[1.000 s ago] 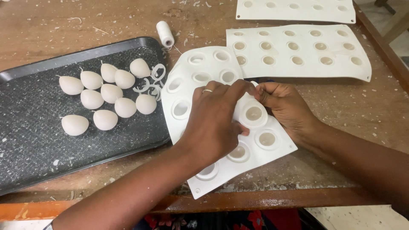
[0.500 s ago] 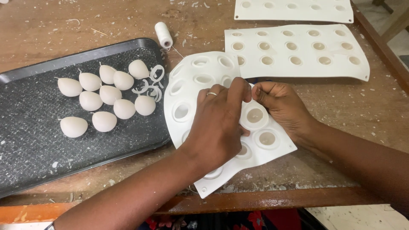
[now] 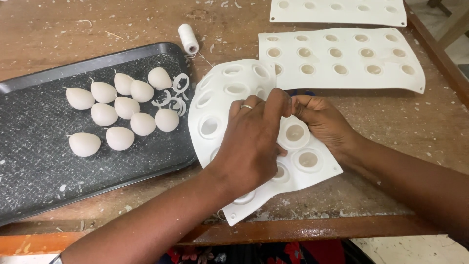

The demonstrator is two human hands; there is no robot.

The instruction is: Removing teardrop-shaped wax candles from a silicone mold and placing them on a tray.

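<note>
Both hands are pinched on the mould (image 3: 220, 105), lying on the table (image 3: 58, 29) beside the tray (image 3: 39, 166): left hand (image 3: 254, 142) moved up since earlier, fingers curled at a cavity; right hand (image 3: 322, 122) gripping opposite. Ten candles (image 3: 119, 138) unchanged.

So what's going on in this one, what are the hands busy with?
A person is working a bendy white mould sheet at the edge of a wooden table. The left hand presses down on top of it while the right hand pinches at a cup in the middle; the fingertips meet there. A black tray to the left holds ten white egg-shaped pieces. Two more mould sheets and a thread spool lie further back.
</note>
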